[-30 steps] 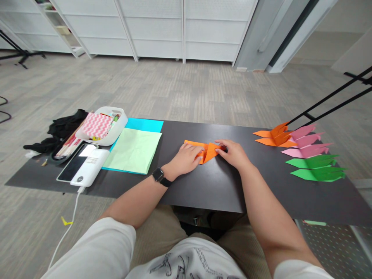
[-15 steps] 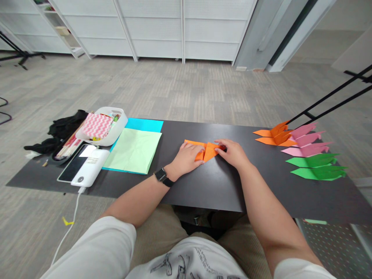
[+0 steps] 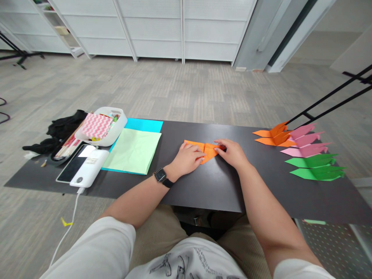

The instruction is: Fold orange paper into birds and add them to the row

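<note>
A folded sheet of orange origami paper [image 3: 208, 150] lies on the dark table in front of me, with a vertical crease near its middle and a pointed flap toward me. My left hand [image 3: 188, 158], with a black watch on its wrist, covers the left part and holds it down, fingers bent over the paper. At the right end, my right hand [image 3: 231, 152] pinches the paper's corner between thumb and fingers. Both hands hide parts of the sheet, so its full outline does not show.
Folded paper cranes in orange [image 3: 273, 135], pink [image 3: 308, 143] and green [image 3: 314, 166] line the table's right side. Left of my hands lie light green paper [image 3: 135, 149] and blue paper [image 3: 145, 124]. Farther left are a white basket [image 3: 116, 133], a power bank [image 3: 90, 168] and a phone [image 3: 71, 164].
The flap in the middle of the orange paper now lies flatter and farther left. My left fingers have shifted slightly over it; my right hand stays at the corner.
</note>
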Demonstrator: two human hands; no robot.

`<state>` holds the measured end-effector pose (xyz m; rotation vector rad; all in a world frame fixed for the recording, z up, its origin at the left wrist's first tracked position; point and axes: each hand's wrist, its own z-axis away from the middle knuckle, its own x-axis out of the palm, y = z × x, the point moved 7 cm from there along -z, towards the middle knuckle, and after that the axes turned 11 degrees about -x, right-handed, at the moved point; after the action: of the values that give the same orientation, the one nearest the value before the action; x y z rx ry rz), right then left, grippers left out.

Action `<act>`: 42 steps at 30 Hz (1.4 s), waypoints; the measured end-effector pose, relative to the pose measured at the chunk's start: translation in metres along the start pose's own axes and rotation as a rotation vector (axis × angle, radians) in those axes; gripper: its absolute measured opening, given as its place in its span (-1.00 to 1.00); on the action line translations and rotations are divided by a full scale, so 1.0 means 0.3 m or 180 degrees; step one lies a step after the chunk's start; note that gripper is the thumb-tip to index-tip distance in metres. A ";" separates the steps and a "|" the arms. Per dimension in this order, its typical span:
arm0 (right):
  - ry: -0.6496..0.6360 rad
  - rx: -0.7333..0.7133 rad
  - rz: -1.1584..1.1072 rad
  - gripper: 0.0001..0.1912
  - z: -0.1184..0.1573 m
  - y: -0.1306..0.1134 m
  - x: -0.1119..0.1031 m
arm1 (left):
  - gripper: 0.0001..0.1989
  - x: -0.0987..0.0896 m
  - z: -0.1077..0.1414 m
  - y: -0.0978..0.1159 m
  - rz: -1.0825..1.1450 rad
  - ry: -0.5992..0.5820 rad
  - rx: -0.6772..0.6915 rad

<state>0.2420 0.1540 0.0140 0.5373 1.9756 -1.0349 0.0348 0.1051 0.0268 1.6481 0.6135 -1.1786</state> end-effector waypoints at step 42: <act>0.0292 0.0490 0.0614 -0.68 0.009 0.051 0.004 | -0.59 0.033 -0.025 0.017 -0.0144 -0.0046 0.0145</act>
<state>0.2528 0.1606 0.0051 0.8559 1.8891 -1.0615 0.0458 0.1086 0.0203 1.6702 0.6219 -1.2442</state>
